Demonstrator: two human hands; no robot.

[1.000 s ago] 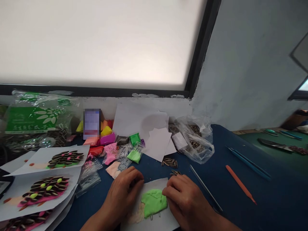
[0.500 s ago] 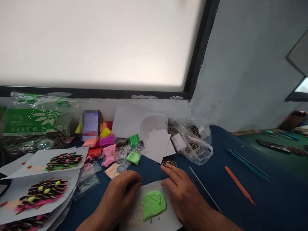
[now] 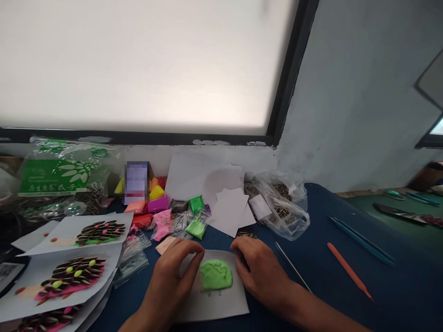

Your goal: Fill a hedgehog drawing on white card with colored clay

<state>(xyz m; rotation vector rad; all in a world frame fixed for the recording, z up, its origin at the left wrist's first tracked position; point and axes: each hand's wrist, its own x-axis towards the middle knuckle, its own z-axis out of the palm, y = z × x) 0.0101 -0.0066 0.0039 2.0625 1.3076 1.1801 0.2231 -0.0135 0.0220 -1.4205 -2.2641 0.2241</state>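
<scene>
A small white sheet of paper (image 3: pixel 221 306) lies on the blue table between my hands. On it sits a flattened patch of bright green clay (image 3: pixel 216 275), with short drawn legs showing below. A pale smear is beside the patch, partly behind my fingers. My left hand (image 3: pixel 175 276) is closed at the paper's left edge, thumb and index finger meeting near the upper corner. At the upper right corner, my right hand (image 3: pixel 259 265) has its fingers curled in and its thumb against the paper's edge. Sunflower seeds (image 3: pixel 246 235) lie just behind the right hand, mostly covered by it.
Left stand stacked paper hedgehog pictures (image 3: pixel 71 276) with seed spines. Bagged coloured clay (image 3: pixel 162 223), a phone-like blurred panel (image 3: pixel 136 182), blank sheets (image 3: pixel 226 212) and a clear seed bag (image 3: pixel 282 207) line the back. A metal rod (image 3: pixel 294 267), orange tool (image 3: pixel 349 271) and blue tweezers (image 3: pixel 362 240) lie right.
The paper with the green clay has turned and shifted slightly up and left. My right hand's outstretched fingers have curled in at the corner. My view has tilted slightly.
</scene>
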